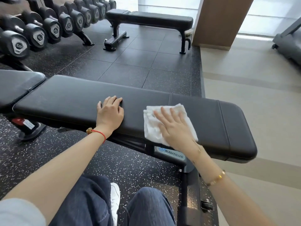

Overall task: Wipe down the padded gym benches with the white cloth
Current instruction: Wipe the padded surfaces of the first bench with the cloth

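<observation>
A long black padded bench (pixel 68 97) runs across the view in front of me. A white cloth (pixel 150 126) lies flat on its right half, near the front edge. My right hand (pixel 175 128) presses on the cloth with straight, spread fingers. My left hand (pixel 110 114) rests palm down on the bare pad, a little to the left of the cloth, fingers lightly bent over the top. A second black padded bench (pixel 154 18) stands farther back on the floor.
A rack of black dumbbells (pixel 40 30) lines the far left. A separate seat pad (pixel 14 84) adjoins the near bench at left. A wooden pillar (pixel 218 20) and a treadmill (pixel 288 41) stand at right, on the pale floor. My knees are below the bench.
</observation>
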`<state>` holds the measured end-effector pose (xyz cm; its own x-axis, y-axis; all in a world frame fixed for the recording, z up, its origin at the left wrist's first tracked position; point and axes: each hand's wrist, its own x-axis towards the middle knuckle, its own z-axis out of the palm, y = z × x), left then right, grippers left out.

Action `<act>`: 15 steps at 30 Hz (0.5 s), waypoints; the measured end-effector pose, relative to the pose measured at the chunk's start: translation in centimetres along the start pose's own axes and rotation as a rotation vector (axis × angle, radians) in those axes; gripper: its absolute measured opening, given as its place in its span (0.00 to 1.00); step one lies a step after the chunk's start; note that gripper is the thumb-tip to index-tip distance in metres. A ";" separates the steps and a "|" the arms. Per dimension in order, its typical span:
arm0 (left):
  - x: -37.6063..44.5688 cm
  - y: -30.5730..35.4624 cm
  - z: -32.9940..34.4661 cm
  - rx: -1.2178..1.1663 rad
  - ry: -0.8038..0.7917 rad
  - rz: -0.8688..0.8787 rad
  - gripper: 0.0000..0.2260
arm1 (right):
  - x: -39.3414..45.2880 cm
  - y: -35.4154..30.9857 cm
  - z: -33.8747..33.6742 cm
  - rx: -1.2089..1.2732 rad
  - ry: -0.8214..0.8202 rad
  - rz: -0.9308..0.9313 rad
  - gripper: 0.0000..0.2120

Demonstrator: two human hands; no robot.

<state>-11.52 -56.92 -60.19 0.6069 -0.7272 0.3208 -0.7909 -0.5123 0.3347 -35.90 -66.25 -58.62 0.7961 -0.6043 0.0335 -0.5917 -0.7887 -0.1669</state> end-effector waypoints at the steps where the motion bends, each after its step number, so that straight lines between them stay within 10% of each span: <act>1: 0.1 0.0 -0.1 0.006 -0.011 0.001 0.19 | -1.4 0.6 -0.2 0.012 -0.001 -0.003 0.24; 9: -1.3 4.3 -0.1 -0.090 -0.041 0.116 0.18 | 1.7 9.3 -2.7 -0.065 0.031 0.418 0.24; 15: -3.2 10.9 1.7 -0.177 -0.084 0.247 0.19 | -2.6 6.6 -1.1 -0.045 0.028 0.242 0.24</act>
<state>-22.25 -60.96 -59.06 0.3839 -0.8585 0.3399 -0.8831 -0.2338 0.4068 -42.01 -70.01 -58.76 0.6272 -0.7784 0.0253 -0.7701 -0.6247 -0.1291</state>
